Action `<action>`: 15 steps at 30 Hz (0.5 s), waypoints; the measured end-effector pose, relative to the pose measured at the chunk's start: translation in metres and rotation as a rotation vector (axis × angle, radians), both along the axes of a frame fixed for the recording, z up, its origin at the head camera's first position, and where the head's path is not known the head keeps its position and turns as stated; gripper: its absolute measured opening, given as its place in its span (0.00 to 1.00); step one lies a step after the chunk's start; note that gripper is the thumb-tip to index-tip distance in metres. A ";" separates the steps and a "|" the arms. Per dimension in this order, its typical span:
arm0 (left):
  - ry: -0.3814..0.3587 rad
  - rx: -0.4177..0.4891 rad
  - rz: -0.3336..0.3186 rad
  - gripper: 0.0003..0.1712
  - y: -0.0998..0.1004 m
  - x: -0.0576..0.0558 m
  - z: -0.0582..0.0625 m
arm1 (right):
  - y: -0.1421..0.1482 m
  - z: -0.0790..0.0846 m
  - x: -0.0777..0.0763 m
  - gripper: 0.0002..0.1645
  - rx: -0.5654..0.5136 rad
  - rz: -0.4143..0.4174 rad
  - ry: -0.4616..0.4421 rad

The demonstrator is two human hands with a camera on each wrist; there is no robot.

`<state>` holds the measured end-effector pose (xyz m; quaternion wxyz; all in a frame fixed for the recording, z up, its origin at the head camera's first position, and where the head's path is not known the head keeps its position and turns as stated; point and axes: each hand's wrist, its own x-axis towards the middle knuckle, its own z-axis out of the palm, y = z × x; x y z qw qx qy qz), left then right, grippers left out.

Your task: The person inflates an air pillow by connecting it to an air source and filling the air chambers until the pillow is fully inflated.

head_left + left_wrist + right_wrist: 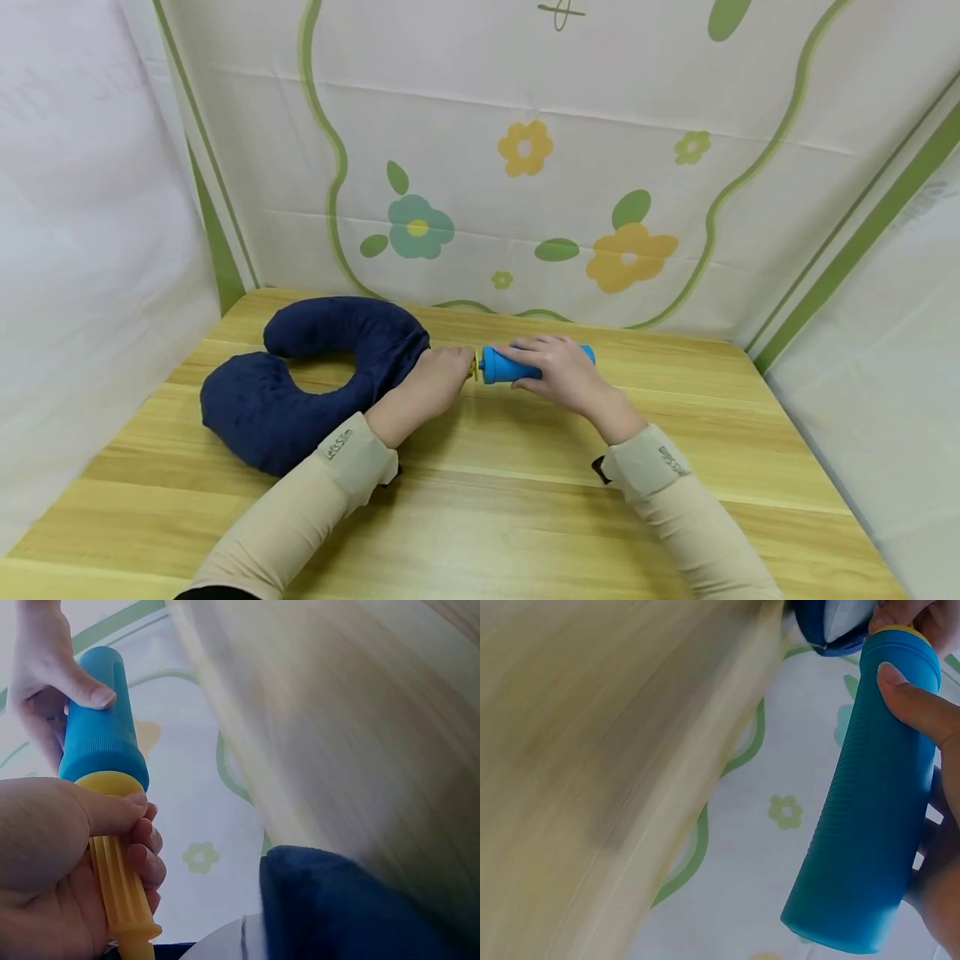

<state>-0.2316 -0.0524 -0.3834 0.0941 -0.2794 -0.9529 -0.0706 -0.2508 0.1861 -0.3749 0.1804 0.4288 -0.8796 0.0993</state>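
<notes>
In the head view, a blue tube (498, 367) with a yellow end lies across the middle, level over the table; it looks like a balloon hand pump. My right hand (561, 371) grips the blue body, thumb along its side in the right wrist view. My left hand (437, 379) holds the yellow ribbed rod (120, 892), thumb beside the yellow collar (111, 782) at the tube's mouth. Below the left fingers, a small flange and narrower tip show. Left of that hand, a navy U-shaped neck pillow (367, 333) lies on the table, close to or touching the wrist.
The wooden table (525, 517) runs back to a white cloth backdrop (465, 167) printed with flowers and green lines. More white cloth hangs at the left and right sides.
</notes>
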 end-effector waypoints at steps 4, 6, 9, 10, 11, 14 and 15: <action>0.023 0.008 -0.008 0.03 -0.001 -0.001 -0.001 | 0.014 0.000 -0.001 0.39 -0.007 -0.033 -0.008; 0.032 0.011 -0.007 0.04 -0.001 -0.002 -0.001 | 0.022 0.001 -0.001 0.39 -0.021 -0.039 -0.014; 0.020 0.011 -0.003 0.04 -0.002 -0.002 0.000 | 0.034 0.001 -0.002 0.40 -0.027 -0.050 -0.026; 0.017 0.013 -0.003 0.04 -0.002 -0.002 0.000 | 0.038 0.000 -0.003 0.40 -0.027 -0.056 -0.033; 0.010 0.015 -0.001 0.04 -0.003 -0.002 0.000 | 0.042 0.000 -0.003 0.40 -0.027 -0.060 -0.042; -0.004 0.021 -0.004 0.04 -0.004 0.000 0.000 | 0.050 -0.002 -0.003 0.40 -0.032 -0.066 -0.053; -0.004 0.024 -0.005 0.04 -0.004 0.000 -0.001 | 0.051 -0.002 -0.003 0.40 -0.036 -0.062 -0.052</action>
